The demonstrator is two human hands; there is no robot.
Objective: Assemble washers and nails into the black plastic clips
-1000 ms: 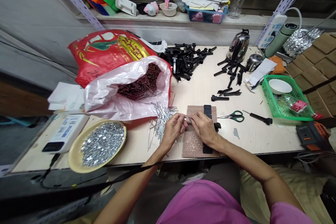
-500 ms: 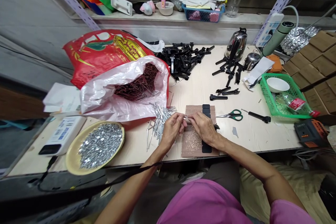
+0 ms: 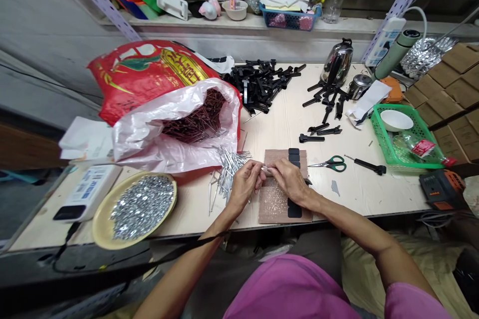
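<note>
My left hand (image 3: 247, 179) is closed, its thumb and fingers pinched at a small silvery piece (image 3: 265, 167) too small to name. Meeting it from the right, my right hand (image 3: 287, 178) is closed too, with its fingertips at the same spot. A dark end of something (image 3: 307, 182) pokes out beside my right wrist; whether that hand grips it is hidden. Both hands are over a brown board (image 3: 275, 209) with a strip of black pads (image 3: 294, 209). Loose silvery nails or screws (image 3: 230, 172) lie just left of my left hand.
A red bag (image 3: 142, 79) of brownish nails or screws and a yellow bowl (image 3: 98, 232) of metal washers stand left. Black plastic parts (image 3: 262, 84) are heaped behind. Scissors (image 3: 335, 163), a black part with a metal rod (image 3: 368, 165) and a green basket (image 3: 385, 152) lie right.
The hands stay pinched together at nearly the same place, with only a slight shift of the fingers. The camera view has moved a little.
</note>
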